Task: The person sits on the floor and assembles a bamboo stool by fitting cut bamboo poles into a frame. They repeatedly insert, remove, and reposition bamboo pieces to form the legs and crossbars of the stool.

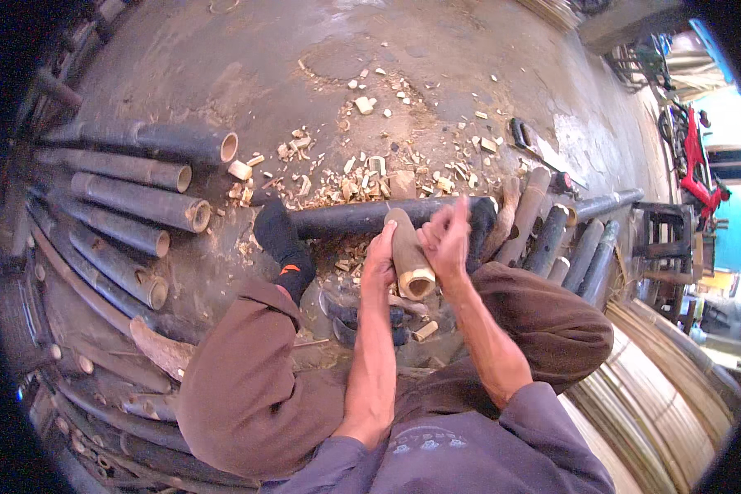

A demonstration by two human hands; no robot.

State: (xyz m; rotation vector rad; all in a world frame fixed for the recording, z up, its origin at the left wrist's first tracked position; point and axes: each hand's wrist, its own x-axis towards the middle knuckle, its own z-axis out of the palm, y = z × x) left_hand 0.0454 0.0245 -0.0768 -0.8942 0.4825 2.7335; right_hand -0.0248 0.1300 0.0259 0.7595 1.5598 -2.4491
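Note:
A short bamboo tube (407, 247), brownish outside with a pale hollow end facing me, is tilted between my knees. My left hand (379, 257) is closed around its left side. Against the tube's right side is my right hand (445, 237), fingers curled in and one digit pointing up; it is slightly blurred, and whatever it may hold is hidden. Beyond the tube, a dark bamboo pole (337, 221) lies crosswise on the floor between my feet. A black strap-like thing (346, 333) and a small bamboo offcut (426, 331) lie below my hands.
Pale bamboo chips (362, 179) cover the floor past the crosswise pole. A handsaw (543, 151) lies to the right. Cut bamboo poles (140, 198) are piled at left, with more tubes (543, 239) at right near a dark stool (665, 239). Split bamboo strips (642, 370) lie behind my right knee.

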